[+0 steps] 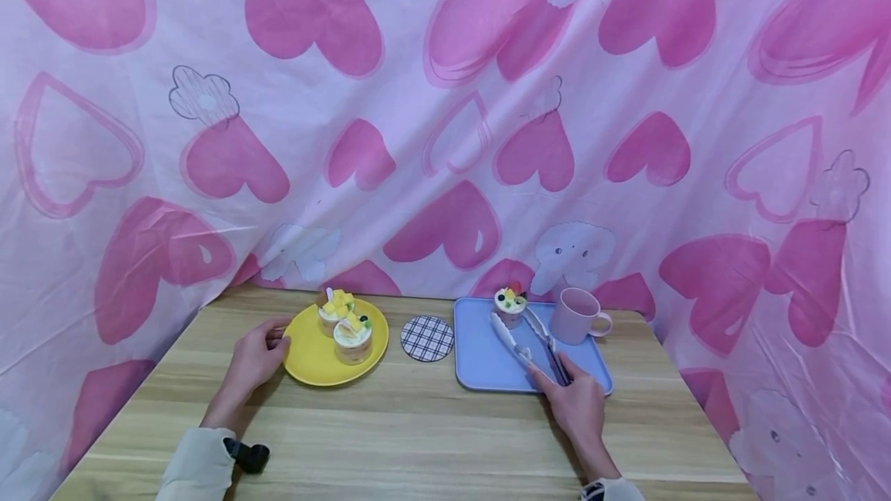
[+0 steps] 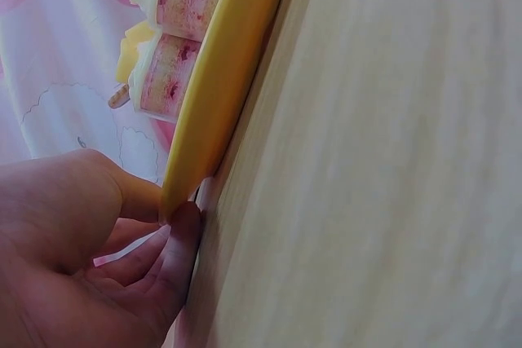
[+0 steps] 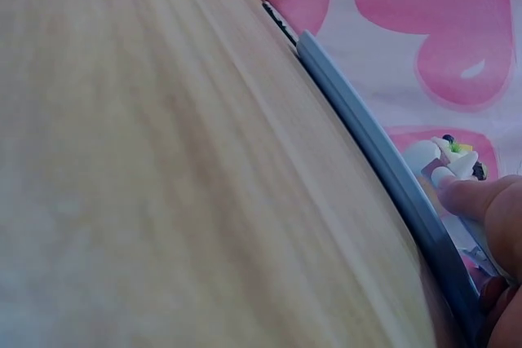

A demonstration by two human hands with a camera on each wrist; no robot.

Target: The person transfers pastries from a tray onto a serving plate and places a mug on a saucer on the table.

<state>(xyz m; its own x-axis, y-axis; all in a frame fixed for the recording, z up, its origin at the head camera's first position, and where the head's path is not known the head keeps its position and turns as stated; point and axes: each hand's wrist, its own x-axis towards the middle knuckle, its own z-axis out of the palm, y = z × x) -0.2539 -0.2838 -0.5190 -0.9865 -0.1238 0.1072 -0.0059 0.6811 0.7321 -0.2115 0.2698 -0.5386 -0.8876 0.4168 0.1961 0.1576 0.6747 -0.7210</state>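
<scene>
Two dessert cups (image 1: 353,342) share the yellow plate (image 1: 306,362), left of the blue tray (image 1: 480,362), and the left hand (image 1: 256,358) pinches that plate's rim, thumb above, fingers beneath, likely to steady it! Over the tray, the right hand (image 1: 578,404) grips the tongs (image 1: 515,346), arms spread, perhaps to straddle the third cup (image 1: 510,318). That cup sits near the tray's far edge, beyond the fingers, apparently between the tong tips; contact, can't tell. On the tray's right side, the pink mug (image 1: 573,319) leaves the tongs some room.
</scene>
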